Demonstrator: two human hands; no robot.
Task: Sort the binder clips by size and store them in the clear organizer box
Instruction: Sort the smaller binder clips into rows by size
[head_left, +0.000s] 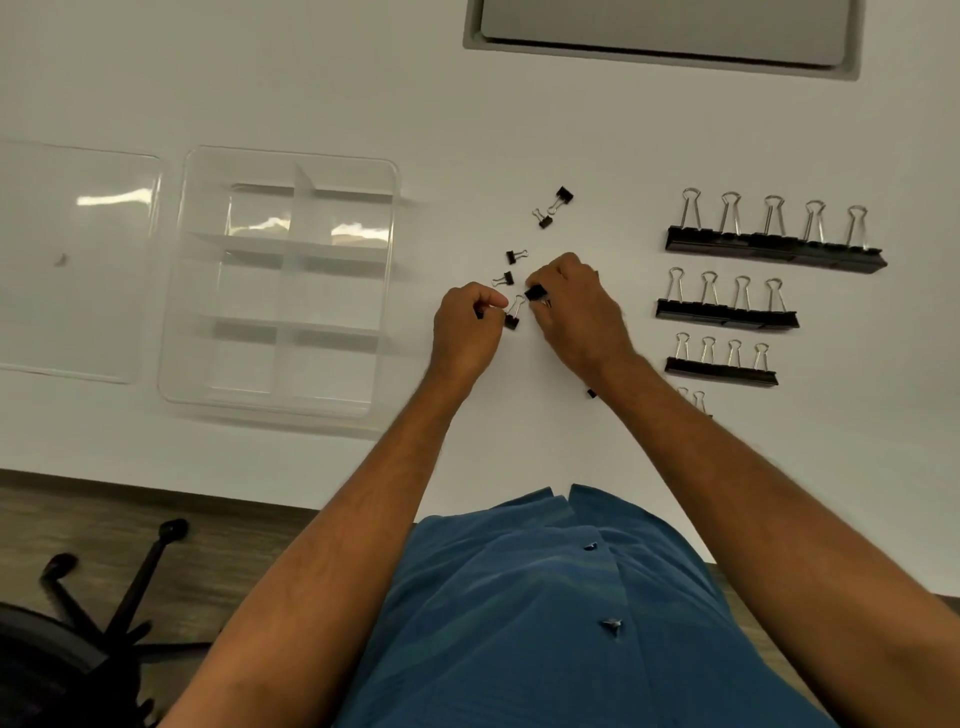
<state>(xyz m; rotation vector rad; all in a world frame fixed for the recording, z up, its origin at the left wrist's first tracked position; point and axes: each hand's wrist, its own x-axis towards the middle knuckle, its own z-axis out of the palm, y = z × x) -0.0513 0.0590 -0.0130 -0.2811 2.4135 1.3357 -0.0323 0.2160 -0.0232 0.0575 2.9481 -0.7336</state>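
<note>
Several small black binder clips (516, 256) lie loose on the white table in front of me. My right hand (576, 306) pinches one small clip (536, 294) at its fingertips. My left hand (467, 327) is closed, with something small and dark showing at its fingers, and a small clip (513, 314) lies right beside it. To the right, larger clips stand in rows by size: the biggest row (774, 244), a medium row (727, 312), a smaller row (722, 366). The clear organizer box (208, 364) with dividers sits at the left, with no clips in it.
The box's clear lid (72, 260) lies flat at the far left. A grey recessed panel (665, 36) is set in the table at the back. An office chair base (104, 613) stands on the floor below the table's near edge (208, 491).
</note>
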